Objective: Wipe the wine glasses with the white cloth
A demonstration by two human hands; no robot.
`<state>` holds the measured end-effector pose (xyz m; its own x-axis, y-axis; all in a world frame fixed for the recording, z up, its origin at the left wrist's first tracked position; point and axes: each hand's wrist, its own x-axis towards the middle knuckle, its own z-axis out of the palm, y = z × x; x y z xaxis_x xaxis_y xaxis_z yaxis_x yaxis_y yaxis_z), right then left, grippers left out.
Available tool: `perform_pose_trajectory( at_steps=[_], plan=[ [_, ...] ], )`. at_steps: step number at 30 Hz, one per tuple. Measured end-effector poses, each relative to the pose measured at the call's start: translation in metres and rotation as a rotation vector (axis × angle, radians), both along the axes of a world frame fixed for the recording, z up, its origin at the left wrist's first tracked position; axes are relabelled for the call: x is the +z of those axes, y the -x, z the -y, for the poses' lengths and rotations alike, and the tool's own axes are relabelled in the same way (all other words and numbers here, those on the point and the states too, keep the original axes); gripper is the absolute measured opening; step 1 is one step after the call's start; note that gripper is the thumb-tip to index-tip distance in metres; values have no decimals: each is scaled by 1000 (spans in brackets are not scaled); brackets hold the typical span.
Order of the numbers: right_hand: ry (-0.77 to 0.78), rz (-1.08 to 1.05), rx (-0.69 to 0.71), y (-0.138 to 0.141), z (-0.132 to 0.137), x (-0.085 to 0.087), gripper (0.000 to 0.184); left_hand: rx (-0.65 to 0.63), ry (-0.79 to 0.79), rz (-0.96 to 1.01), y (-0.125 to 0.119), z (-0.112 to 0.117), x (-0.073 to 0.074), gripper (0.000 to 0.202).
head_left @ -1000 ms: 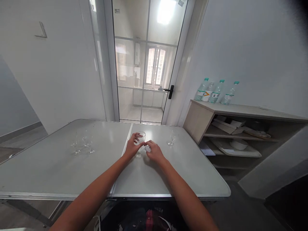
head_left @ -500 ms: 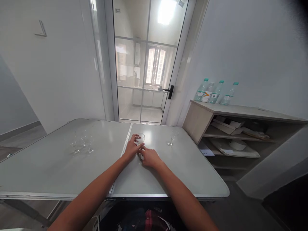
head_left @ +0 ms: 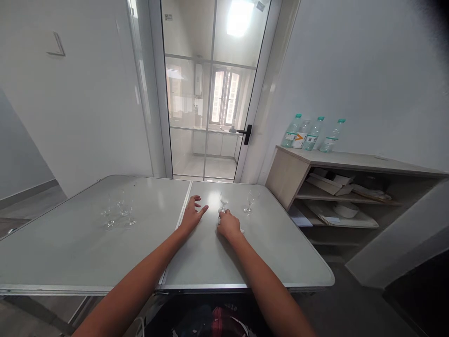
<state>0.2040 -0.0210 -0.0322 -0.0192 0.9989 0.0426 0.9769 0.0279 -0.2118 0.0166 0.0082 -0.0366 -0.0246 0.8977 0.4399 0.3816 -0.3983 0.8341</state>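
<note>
My left hand is open above the table, its thumb and fingers apart with nothing between them. The fingers of my right hand are closed at the foot of a small clear stemmed glass, which stands upright just beyond them. Bits of a white, soft-looking thing show at the edge of that hand; most of it is hidden underneath. Another stemmed glass is upright a little farther right, apart from both hands.
Several clear stemmed glasses are grouped on the left half of the grey table. A metal seam divides the tabletop. To the right is a wooden shelf unit with plastic bottles on top. A glass door lies beyond the table.
The stemmed glass has moved right, away from my left hand, with my right hand at its foot. My left hand has let go and opened, staying near the seam.
</note>
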Motion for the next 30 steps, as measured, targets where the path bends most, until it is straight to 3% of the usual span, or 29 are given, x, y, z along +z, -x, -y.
perform_pose_trajectory(
  at_steps=[5,11,30],
  plan=[
    [20,-28,-153,-17,-8,1,43,-20,-16,-27,-2,2,-1,44],
    [25,-61,-237,-30,-13,0,35,-17,-16,-30,-1,0,-2,40],
    [25,-91,-305,-35,-13,3,32,-7,-42,-25,-1,3,1,30]
  ],
)
